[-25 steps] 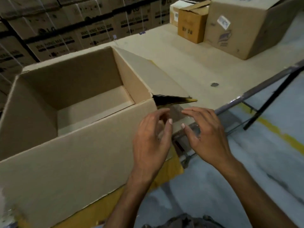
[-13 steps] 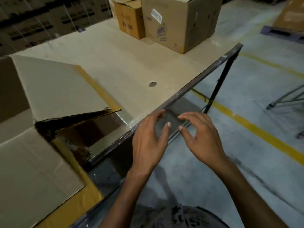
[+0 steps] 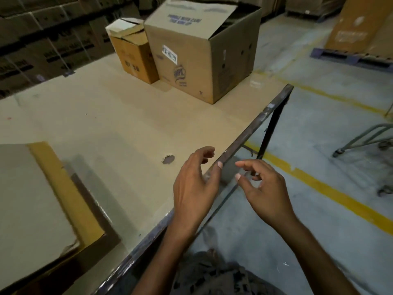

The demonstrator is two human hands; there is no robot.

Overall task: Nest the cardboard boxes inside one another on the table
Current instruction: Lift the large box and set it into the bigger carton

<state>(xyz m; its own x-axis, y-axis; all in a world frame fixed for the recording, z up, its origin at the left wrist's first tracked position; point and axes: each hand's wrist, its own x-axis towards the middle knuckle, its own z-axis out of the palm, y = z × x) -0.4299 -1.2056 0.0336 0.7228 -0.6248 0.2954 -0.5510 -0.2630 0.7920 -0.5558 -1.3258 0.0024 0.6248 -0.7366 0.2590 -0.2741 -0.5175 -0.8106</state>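
Note:
A medium cardboard box (image 3: 204, 50) with a white label stands at the table's far right end. A smaller orange-brown box (image 3: 133, 54) with loose top flaps sits against its left side. Only a flap (image 3: 36, 201) of the big open box shows at the lower left. My left hand (image 3: 194, 188) hovers over the table's front edge, fingers apart and holding nothing. My right hand (image 3: 263, 188) floats just beyond the edge over the floor, fingers spread, also holding nothing.
The tan table (image 3: 119, 128) has a dark metal front rim (image 3: 244, 137) and a small chipped spot (image 3: 168, 159). Stacked cartons (image 3: 42, 39) line the wall behind. To the right lie grey floor with yellow lines (image 3: 331, 192), a pallet (image 3: 350, 57) and a cart frame (image 3: 365, 137).
The view has swung right: the big open box slid out to the left and the two far boxes came nearer. Both hands have left the big box's corner and hang free.

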